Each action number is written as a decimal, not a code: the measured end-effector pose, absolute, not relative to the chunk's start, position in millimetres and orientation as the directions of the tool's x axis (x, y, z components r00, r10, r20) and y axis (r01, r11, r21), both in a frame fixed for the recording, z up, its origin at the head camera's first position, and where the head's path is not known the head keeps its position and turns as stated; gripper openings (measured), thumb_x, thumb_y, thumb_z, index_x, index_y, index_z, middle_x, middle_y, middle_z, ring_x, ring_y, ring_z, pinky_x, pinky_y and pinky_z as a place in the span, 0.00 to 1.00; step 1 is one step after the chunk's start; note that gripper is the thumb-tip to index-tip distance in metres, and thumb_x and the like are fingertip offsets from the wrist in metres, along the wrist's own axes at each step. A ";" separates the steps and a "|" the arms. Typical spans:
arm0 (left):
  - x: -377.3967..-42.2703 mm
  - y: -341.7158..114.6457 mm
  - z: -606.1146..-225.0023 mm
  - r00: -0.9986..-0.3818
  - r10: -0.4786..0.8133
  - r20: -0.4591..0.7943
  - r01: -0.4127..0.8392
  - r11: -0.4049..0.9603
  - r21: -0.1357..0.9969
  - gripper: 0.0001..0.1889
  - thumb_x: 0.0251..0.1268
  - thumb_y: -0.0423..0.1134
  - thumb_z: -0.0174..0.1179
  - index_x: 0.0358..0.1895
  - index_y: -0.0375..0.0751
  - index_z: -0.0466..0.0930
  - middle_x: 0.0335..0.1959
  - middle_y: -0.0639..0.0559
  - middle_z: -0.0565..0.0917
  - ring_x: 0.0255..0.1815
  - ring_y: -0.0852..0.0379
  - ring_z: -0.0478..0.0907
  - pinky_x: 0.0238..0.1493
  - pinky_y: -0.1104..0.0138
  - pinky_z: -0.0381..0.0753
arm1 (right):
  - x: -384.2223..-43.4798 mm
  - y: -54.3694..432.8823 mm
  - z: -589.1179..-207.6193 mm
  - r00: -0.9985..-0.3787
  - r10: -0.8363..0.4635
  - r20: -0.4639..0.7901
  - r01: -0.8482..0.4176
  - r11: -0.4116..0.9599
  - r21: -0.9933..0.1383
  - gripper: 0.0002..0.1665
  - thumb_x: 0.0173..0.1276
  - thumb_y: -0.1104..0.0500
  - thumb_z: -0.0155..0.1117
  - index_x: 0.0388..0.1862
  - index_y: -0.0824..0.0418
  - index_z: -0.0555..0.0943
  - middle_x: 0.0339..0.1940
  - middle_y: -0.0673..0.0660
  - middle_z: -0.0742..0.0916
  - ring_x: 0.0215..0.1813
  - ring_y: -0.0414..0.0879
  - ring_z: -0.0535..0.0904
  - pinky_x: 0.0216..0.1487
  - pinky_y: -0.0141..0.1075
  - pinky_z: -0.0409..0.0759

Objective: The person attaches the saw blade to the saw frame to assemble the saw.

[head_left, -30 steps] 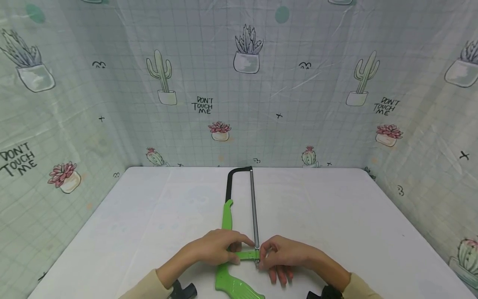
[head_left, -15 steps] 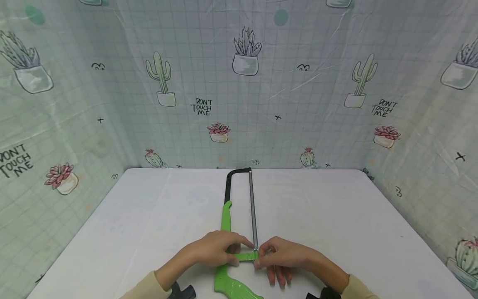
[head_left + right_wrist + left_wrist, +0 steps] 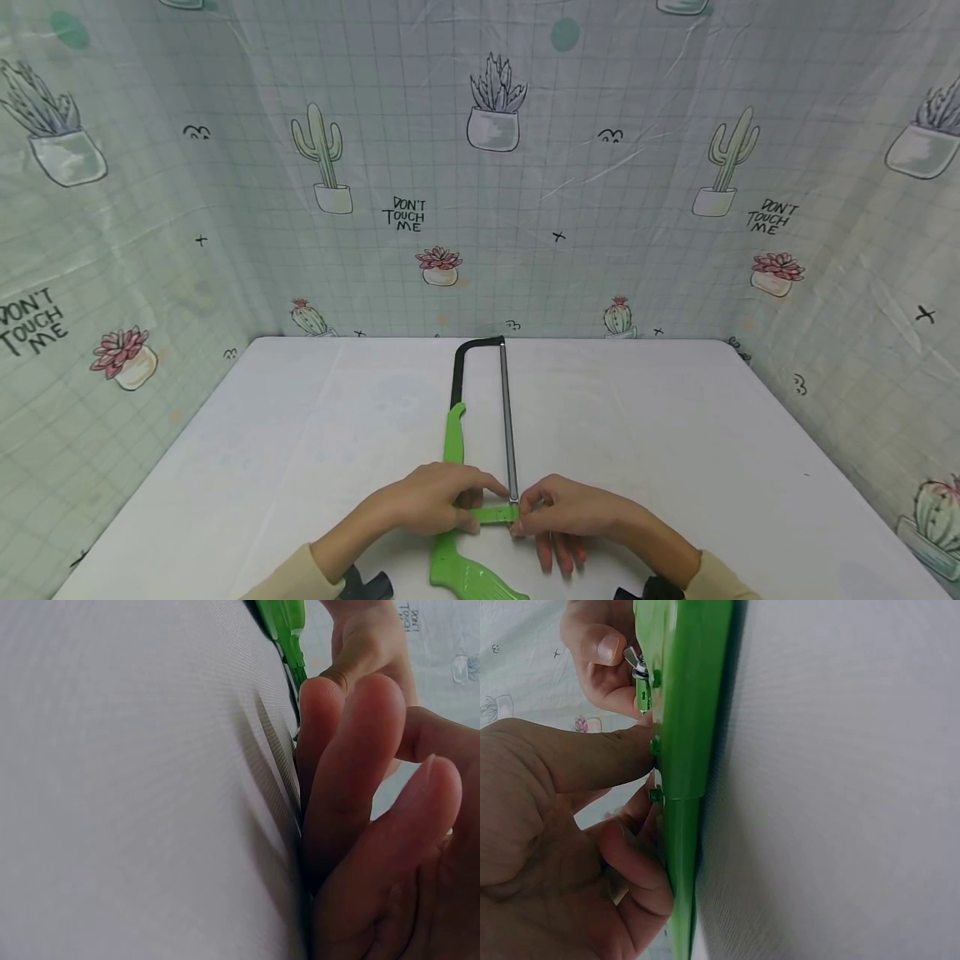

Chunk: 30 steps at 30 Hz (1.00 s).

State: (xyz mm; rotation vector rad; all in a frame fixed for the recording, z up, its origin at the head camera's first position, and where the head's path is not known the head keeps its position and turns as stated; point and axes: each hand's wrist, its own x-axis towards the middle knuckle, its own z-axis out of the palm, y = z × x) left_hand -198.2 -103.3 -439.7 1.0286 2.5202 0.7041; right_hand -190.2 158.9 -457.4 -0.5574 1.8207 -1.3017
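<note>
A hacksaw (image 3: 455,437) with a green handle and a black front frame lies flat on the white table. Its grey blade (image 3: 507,417) runs along the right side. My left hand (image 3: 431,498) holds the green frame near the crossbar, its index fingertip by the blade's near end. At the crossbar's right end, my right hand (image 3: 573,508) pinches with thumb and index finger. The left wrist view shows a metal wing nut (image 3: 636,660) there, against the right thumb. The other right fingers (image 3: 356,757) are loosely bent near the table. That pinch is hidden in the right wrist view.
The white table (image 3: 675,433) extends to both sides of the saw. A cactus-print sheet (image 3: 555,183) hangs behind and along the sides. Black wrist devices (image 3: 367,585) sit by both sleeves at the near edge.
My right thumb has come over the crossbar's end and covers the fastener that showed below it a second ago. The left hand and saw stay in place.
</note>
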 end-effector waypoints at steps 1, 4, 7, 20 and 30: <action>-198.2 -103.3 -439.6 -0.687 0.718 -0.112 0.556 0.618 0.555 0.24 0.63 0.41 0.72 0.63 0.63 0.82 0.35 0.70 0.80 0.35 0.72 0.73 0.40 0.73 0.73 | -190.3 158.9 -457.3 -0.573 -0.737 -0.359 0.099 0.372 -0.923 0.11 0.72 0.53 0.63 0.36 0.60 0.80 0.17 0.51 0.85 0.11 0.36 0.76 0.11 0.28 0.68; -198.5 -103.4 -439.6 -0.690 0.715 -0.112 0.552 0.620 0.558 0.24 0.63 0.41 0.72 0.63 0.63 0.82 0.35 0.69 0.80 0.35 0.72 0.73 0.40 0.73 0.73 | -190.6 159.1 -456.8 -0.571 -0.736 -0.365 0.100 0.379 -0.920 0.10 0.72 0.53 0.62 0.37 0.60 0.80 0.16 0.50 0.85 0.11 0.35 0.76 0.11 0.27 0.67; -198.7 -103.5 -439.6 -0.691 0.714 -0.112 0.549 0.620 0.561 0.24 0.63 0.41 0.71 0.63 0.62 0.82 0.35 0.69 0.80 0.35 0.72 0.73 0.40 0.73 0.73 | -190.7 159.2 -456.5 -0.570 -0.735 -0.368 0.100 0.382 -0.919 0.10 0.71 0.53 0.62 0.38 0.59 0.80 0.17 0.50 0.86 0.11 0.35 0.77 0.11 0.27 0.67; -198.6 -103.0 -440.7 -0.689 0.717 -0.110 0.556 0.619 0.555 0.24 0.63 0.42 0.72 0.63 0.63 0.82 0.35 0.70 0.80 0.35 0.72 0.72 0.40 0.73 0.73 | -190.6 161.1 -455.9 -0.561 -0.742 -0.368 0.094 0.385 -0.918 0.10 0.70 0.54 0.60 0.39 0.60 0.81 0.18 0.50 0.86 0.12 0.36 0.78 0.11 0.27 0.68; -197.6 -103.1 -440.8 -0.700 0.704 -0.120 0.537 0.629 0.563 0.24 0.63 0.42 0.72 0.62 0.65 0.82 0.37 0.70 0.80 0.36 0.72 0.74 0.41 0.72 0.73 | -191.8 162.8 -457.4 -0.556 -0.750 -0.357 0.086 0.375 -0.923 0.05 0.68 0.58 0.60 0.38 0.59 0.79 0.19 0.53 0.87 0.13 0.36 0.78 0.12 0.28 0.69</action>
